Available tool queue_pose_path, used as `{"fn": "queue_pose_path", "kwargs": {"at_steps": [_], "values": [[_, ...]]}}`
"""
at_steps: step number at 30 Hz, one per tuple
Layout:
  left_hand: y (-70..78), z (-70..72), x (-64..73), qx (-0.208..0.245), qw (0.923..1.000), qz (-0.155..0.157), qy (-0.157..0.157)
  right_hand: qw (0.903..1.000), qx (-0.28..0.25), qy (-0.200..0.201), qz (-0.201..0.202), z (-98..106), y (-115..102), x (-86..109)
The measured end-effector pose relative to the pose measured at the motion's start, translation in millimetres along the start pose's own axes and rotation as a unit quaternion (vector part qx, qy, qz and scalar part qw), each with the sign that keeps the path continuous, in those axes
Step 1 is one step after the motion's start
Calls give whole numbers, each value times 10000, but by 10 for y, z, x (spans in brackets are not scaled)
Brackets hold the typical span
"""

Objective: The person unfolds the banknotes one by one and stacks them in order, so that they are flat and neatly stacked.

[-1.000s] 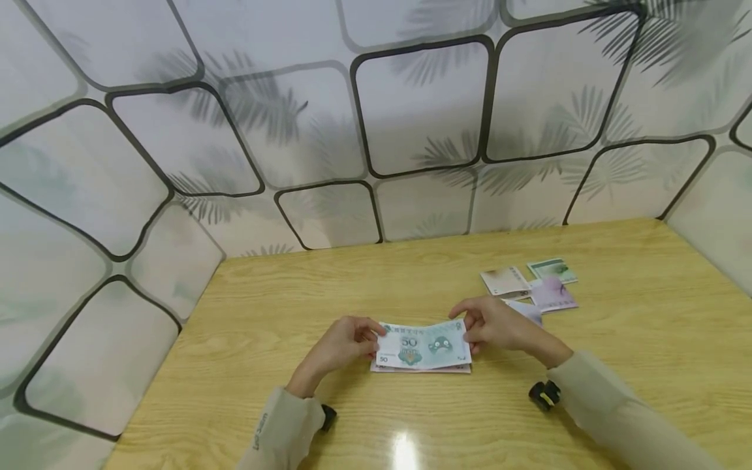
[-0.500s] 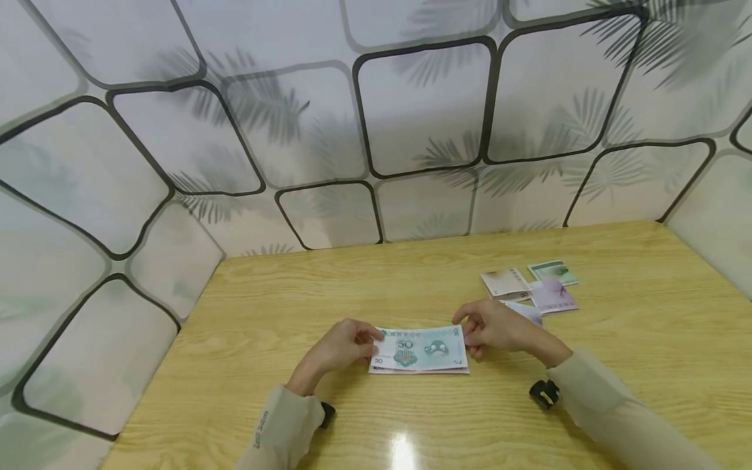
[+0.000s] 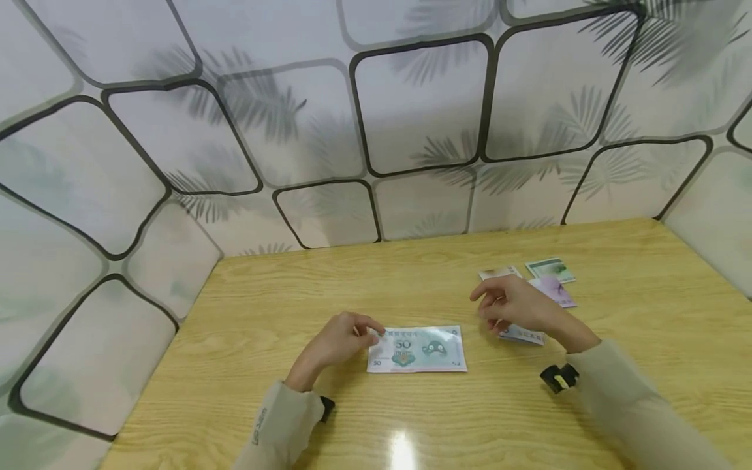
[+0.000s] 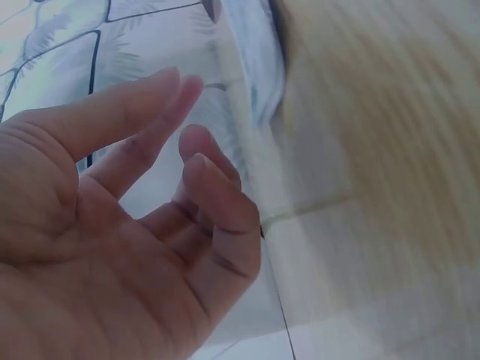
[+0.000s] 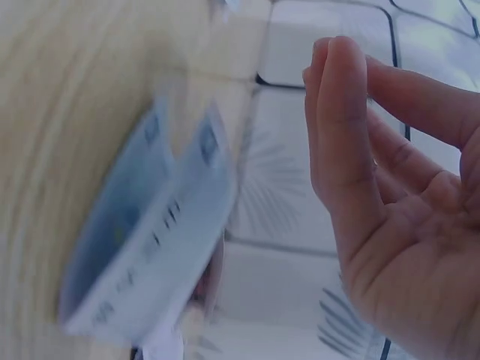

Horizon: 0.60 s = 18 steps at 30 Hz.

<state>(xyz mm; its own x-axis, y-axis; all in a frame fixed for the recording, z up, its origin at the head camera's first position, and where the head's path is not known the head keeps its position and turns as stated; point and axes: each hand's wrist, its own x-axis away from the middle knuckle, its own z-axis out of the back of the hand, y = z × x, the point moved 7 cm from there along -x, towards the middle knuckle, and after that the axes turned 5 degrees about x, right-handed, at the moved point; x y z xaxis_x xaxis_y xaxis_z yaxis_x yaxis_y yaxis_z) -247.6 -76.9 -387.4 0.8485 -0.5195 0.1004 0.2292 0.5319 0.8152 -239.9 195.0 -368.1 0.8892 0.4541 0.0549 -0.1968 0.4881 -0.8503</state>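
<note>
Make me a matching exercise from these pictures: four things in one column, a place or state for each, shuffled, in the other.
1. Teal-and-white rectangular paper note marked 50
2. Green-and-white paper note
3. Purple paper note
4. Right hand

A. Holding nothing, near a folded blue-and-white paper note
B. Partly hidden by the right hand
C. Lying at the fingertips of the left hand
D. Closest note to the patterned wall

Pairs: 1-C, 2-D, 3-B, 4-A
</note>
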Motion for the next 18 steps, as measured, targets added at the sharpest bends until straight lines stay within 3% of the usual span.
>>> {"fn": "queue_pose_path", "kwargs": {"at_steps": [8, 18], "values": [[127, -11, -109, 119, 9996, -135, 234, 9986, 155, 444, -244, 291, 108, 116], [343, -73, -305, 187, 9984, -472, 265, 9954, -40, 714, -641, 541, 278, 249]]}}
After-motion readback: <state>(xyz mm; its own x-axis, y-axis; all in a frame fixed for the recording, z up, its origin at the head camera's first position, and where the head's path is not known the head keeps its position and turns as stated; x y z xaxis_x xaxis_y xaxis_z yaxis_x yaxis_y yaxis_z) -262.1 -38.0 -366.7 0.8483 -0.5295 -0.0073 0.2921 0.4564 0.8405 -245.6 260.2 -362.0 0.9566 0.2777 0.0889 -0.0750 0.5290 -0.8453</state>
